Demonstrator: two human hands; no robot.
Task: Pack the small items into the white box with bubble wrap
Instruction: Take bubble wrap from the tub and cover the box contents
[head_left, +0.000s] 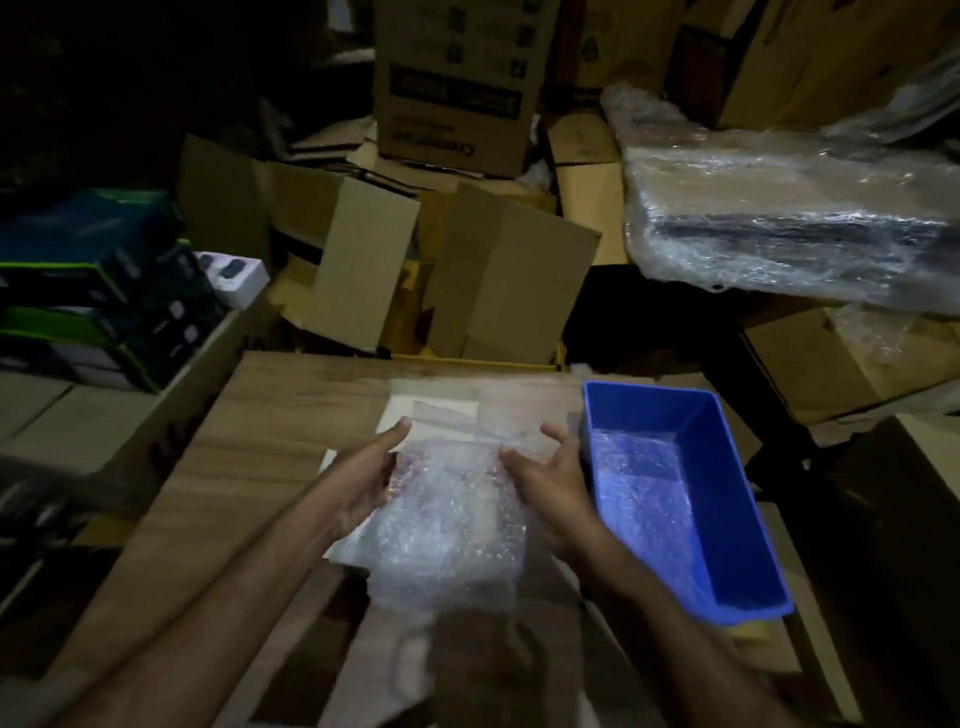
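Dim storeroom, wooden tabletop (270, 415): between the left hand (363, 478) and right hand (550, 478), both loosely spread against its sides, sits the bubble wrap (447, 525), seemingly over the white box (395, 415). Light, limp, slippery; best cupped from underneath.

Two bare forearms in view, entering from 7 o'clock and 5 o'clock. No sleeves visible up to the frame edge, cuffs either rolled high or out of shot. Left hand (366, 475) and right hand (553, 480): no gloves, rings, watch or wristbands visible. Nails short where visible. Lighting dim, finer detail can't be made out.
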